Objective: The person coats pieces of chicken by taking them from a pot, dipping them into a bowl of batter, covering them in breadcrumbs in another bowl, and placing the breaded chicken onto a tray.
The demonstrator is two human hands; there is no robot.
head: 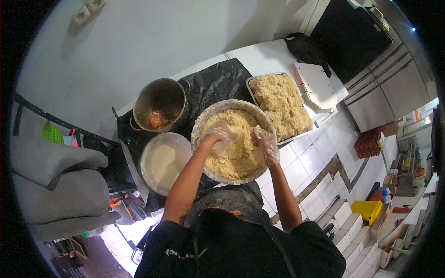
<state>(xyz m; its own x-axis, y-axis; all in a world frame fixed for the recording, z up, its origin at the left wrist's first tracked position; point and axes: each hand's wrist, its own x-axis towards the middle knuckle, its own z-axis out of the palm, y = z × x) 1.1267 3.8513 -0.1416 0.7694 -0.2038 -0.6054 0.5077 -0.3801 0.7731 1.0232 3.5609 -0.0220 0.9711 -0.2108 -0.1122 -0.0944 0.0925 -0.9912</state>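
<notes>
A large round basin [199,120] of pale yellow breadcrumbs [240,163] is in front of me. My left hand [220,135], in a clear plastic glove, rests on the crumbs in the left half; its fingers are blurred. Inside the right rim is my right hand [267,144], gloved the same way, with its fingertips in the crumbs. Something reddish shows by those fingertips, but whether they grip it is unclear. To the right, a metal tray [251,87] is heaped with crumb-coated pieces [280,104]. A tub of whitish batter [161,166] stands left of the basin.
Behind the batter, a deep metal pot [139,104] holds some orange-brown food [159,119]. Black plastic sheeting [222,78] covers the table. Flat white boxes [316,85] lie beyond the tray. A grey sofa [62,194] is at left; tiled steps [342,222] are at right.
</notes>
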